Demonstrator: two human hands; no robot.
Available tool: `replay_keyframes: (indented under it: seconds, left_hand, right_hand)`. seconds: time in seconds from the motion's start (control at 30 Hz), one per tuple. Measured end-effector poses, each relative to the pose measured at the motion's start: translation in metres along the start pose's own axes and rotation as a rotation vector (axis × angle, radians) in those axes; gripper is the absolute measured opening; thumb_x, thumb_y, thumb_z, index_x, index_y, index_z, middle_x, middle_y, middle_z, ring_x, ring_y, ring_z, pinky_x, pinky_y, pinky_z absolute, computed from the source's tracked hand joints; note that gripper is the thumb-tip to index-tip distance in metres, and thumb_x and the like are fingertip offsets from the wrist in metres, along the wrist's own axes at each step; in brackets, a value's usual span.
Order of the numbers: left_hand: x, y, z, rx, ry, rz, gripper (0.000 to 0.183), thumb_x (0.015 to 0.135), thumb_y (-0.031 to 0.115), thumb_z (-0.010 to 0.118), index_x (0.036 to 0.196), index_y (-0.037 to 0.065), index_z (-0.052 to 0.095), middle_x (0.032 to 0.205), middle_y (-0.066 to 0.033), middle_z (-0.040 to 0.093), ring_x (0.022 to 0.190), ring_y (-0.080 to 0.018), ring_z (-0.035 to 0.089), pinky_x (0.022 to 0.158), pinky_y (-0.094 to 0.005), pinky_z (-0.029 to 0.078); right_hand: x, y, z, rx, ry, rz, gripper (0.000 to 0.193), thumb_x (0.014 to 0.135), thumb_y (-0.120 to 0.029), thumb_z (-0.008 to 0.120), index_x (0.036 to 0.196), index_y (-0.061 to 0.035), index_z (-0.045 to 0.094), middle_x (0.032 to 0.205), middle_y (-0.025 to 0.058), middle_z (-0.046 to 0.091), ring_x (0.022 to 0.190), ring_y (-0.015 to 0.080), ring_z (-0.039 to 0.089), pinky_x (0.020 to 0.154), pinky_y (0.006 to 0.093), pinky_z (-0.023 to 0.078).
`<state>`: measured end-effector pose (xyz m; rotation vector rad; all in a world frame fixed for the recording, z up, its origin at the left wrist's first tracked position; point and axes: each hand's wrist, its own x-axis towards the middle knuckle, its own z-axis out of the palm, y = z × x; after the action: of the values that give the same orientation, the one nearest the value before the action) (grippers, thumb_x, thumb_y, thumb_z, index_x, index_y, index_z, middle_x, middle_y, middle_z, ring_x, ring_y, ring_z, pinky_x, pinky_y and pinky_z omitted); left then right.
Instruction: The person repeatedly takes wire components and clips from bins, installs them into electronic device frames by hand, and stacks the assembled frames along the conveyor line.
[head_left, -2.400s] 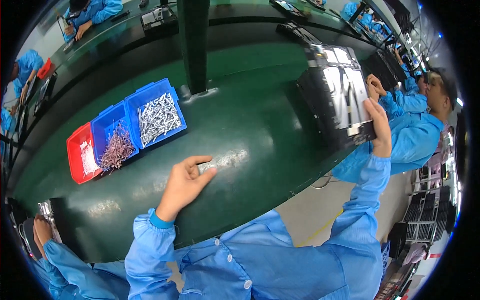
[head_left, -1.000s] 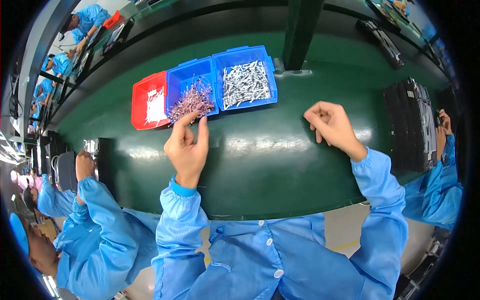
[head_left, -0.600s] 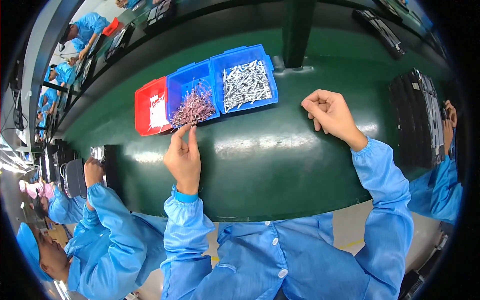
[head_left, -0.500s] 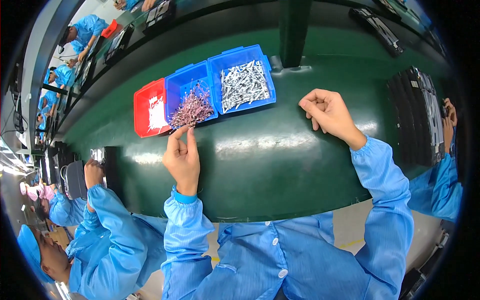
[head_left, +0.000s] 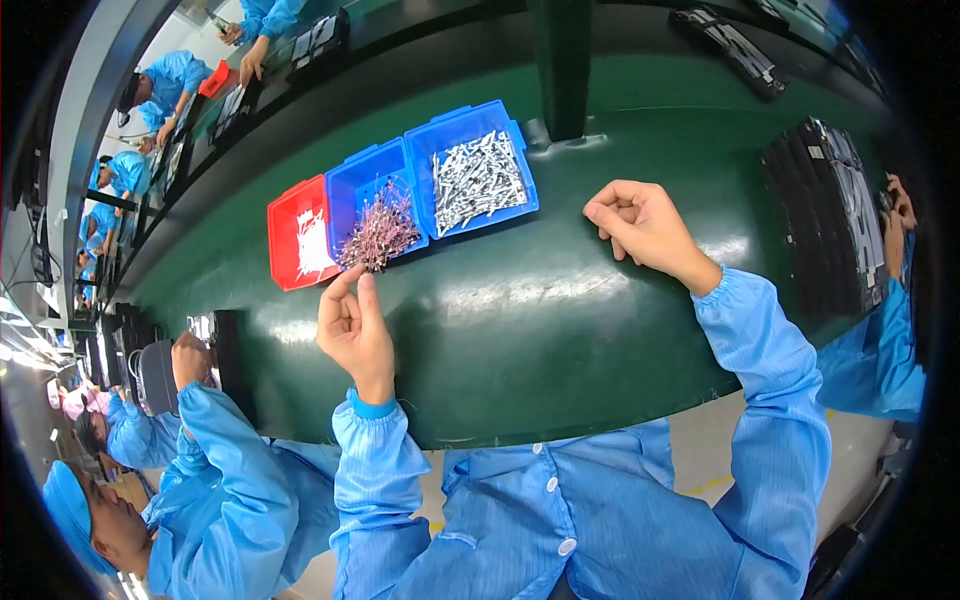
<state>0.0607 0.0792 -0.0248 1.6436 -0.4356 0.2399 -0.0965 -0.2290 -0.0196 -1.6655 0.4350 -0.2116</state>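
My left hand (head_left: 358, 335) is at the front edge of the middle blue bin (head_left: 345, 190), thumb and forefinger close together beside a tangled heap of small pinkish wire-leaded parts (head_left: 380, 230). Whatever lies between those fingertips is too small to make out. Over the table to the right of the bins, my right hand (head_left: 645, 228) has its fingers curled and thumb against forefinger; anything in that pinch is hidden. Another blue bin (head_left: 418, 142) holds many slim silver-and-black pieces (head_left: 480, 180). White slender pieces (head_left: 313, 245) lie in the red bin (head_left: 282, 235).
A green-topped table (head_left: 540, 350) carries the joined bins. Stacked black trays (head_left: 825, 220) stand at the right, and a post (head_left: 558, 70) rises behind the bins. Co-workers in blue sit on both sides, one person's hand (head_left: 190, 360) near dark units at left.
My left hand has drawn slightly down and left from the wire-leaded heap. My right hand keeps its curled pose. The whole view has shifted a little.
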Motion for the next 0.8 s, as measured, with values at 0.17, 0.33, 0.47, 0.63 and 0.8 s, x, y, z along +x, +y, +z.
replay_keyframes:
  seconds: [0.17, 0.33, 0.47, 0.63, 0.8]
  left_hand:
    - [-0.018, 0.043, 0.033, -0.378, -0.331, -0.347, 0.015, 0.096, 0.011, 0.064, 0.109, 0.001, 0.065, 0.058, 0.0071, 0.043, 0.042, -0.0023, 0.030, 0.038, -0.0217, 0.024]
    - [-0.027, 0.065, 0.073, -0.621, -0.591, -0.561, 0.015, 0.096, 0.010, 0.065, 0.108, 0.002, 0.066, 0.058, 0.0069, 0.042, 0.044, -0.0021, 0.027, 0.038, -0.0208, 0.024]
    - [-0.033, 0.063, 0.094, -0.637, -0.662, -0.609, 0.016, 0.093, 0.007, 0.068, 0.108, 0.000, 0.069, 0.059, 0.0075, 0.048, 0.045, -0.0001, 0.030, 0.039, -0.0206, 0.023]
    - [-0.040, 0.055, 0.100, -0.485, -0.629, -0.511, 0.016, 0.090, 0.005, 0.072, 0.105, -0.001, 0.073, 0.063, 0.0077, 0.052, 0.050, 0.0013, 0.034, 0.044, -0.0194, 0.024]
    - [-0.045, 0.051, 0.099, -0.223, -0.576, -0.224, 0.016, 0.086, -0.001, 0.074, 0.102, -0.001, 0.075, 0.070, 0.0061, 0.056, 0.059, 0.0000, 0.038, 0.052, -0.0171, 0.030]
  right_hand:
    - [-0.009, 0.001, 0.017, 0.115, 0.053, -0.142, 0.015, 0.095, -0.011, 0.065, 0.103, 0.0021, 0.065, 0.093, 0.0049, 0.064, 0.062, 0.0048, 0.057, 0.051, 0.0205, 0.045]
    - [-0.040, -0.029, 0.045, 0.058, 0.020, -0.494, 0.031, 0.086, -0.010, 0.074, 0.114, -0.0013, 0.066, 0.115, 0.0078, 0.065, 0.063, 0.0008, 0.057, 0.046, 0.0169, 0.037]
    - [-0.045, -0.023, 0.048, 0.120, 0.042, -0.416, 0.020, 0.086, -0.006, 0.073, 0.106, -0.0008, 0.069, 0.094, 0.0050, 0.069, 0.058, 0.0012, 0.054, 0.045, 0.0188, 0.036]
    - [-0.044, -0.023, 0.042, 0.016, 0.102, -0.516, 0.006, 0.085, -0.002, 0.072, 0.091, -0.0005, 0.070, 0.079, 0.0015, 0.062, 0.053, 0.0027, 0.046, 0.045, 0.0207, 0.035]
    - [-0.046, -0.022, 0.041, -0.127, 0.110, -0.564, 0.008, 0.082, 0.003, 0.072, 0.088, 0.0000, 0.069, 0.082, 0.0019, 0.062, 0.056, 0.0006, 0.049, 0.046, 0.0181, 0.035]
